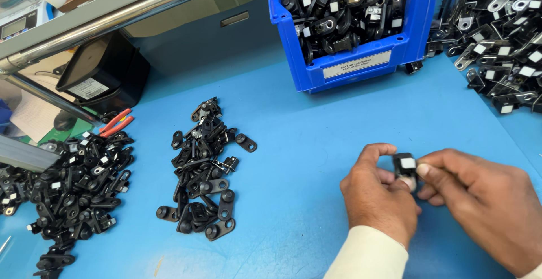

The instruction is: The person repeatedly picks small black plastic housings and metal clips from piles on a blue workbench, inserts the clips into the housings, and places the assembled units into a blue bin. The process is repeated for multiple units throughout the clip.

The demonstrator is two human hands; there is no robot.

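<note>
My left hand [377, 195] and my right hand [480, 200] meet at the lower right, over the blue table [316, 138]. Between their fingertips they pinch one small black plastic part with a white square label [404, 165]. Both hands grip it, the left from the left side, the right from the right. A cream sleeve covers my left wrist. A pile of black flat bracket pieces with round eyelets [203, 172] lies to the left of my hands, well apart from them.
A blue bin [361, 59] full of black labelled parts stands at the back centre. More such parts are heaped at the far right [502, 36] and the far left [73, 189]. Red-handled pliers [116, 124] lie beside a black box [101, 76] under a metal rail.
</note>
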